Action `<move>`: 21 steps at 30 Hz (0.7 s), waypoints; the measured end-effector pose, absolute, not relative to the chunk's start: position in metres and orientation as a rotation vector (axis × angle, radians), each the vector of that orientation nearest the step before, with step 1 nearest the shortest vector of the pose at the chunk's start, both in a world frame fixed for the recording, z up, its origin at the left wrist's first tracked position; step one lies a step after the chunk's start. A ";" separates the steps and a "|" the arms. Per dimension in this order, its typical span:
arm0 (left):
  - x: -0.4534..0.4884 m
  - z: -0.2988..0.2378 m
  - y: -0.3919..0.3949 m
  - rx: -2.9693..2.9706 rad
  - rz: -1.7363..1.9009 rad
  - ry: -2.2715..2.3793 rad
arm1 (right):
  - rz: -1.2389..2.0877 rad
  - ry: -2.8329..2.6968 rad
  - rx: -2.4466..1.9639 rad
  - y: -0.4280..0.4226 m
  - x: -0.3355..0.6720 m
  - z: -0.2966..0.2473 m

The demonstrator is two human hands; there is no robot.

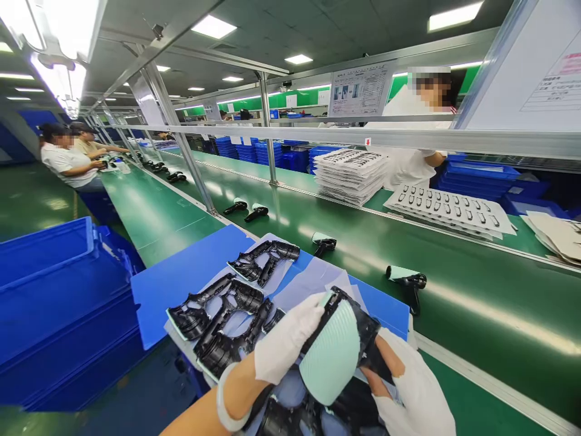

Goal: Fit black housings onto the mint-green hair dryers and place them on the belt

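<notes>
My left hand and my right hand, both in white gloves, grip a black plastic housing with a pale mint-green cover low in the middle of the view. The left fingers wrap its top left edge. The right hand clasps its right side from below. Under my hands lie more black housing shells on pale sheets spread over a blue board. Another black shell rests further back on the board.
A green conveyor belt runs past on the right, carrying several assembled black-and-mint units. Blue crates stand at the left. White part trays are stacked behind the belt. Other people work at the far left and at the back right.
</notes>
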State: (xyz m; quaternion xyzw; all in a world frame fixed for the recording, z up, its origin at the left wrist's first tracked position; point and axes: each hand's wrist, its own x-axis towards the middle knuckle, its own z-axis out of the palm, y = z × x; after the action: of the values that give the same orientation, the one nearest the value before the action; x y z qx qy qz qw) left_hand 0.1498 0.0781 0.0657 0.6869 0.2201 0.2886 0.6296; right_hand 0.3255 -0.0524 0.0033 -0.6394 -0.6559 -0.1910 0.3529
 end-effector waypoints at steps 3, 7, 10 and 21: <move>0.155 0.057 0.070 1.436 0.600 0.451 | -0.491 -1.748 -1.658 -0.051 0.327 -0.005; 0.155 0.055 0.066 1.387 0.557 0.453 | -0.465 -1.706 -1.703 -0.052 0.329 -0.015; 0.149 0.058 0.067 1.441 0.487 0.408 | -0.328 -1.684 -1.708 -0.052 0.331 -0.013; 0.145 0.064 0.069 2.114 0.691 0.284 | 0.875 -1.232 -1.602 -0.074 0.309 -0.019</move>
State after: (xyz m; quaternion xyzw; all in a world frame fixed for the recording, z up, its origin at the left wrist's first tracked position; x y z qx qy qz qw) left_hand 0.1449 0.0692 0.0640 0.8491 0.1139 0.2775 0.4348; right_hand 0.3094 -0.0744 -0.0192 -0.6486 -0.4990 0.3543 0.4525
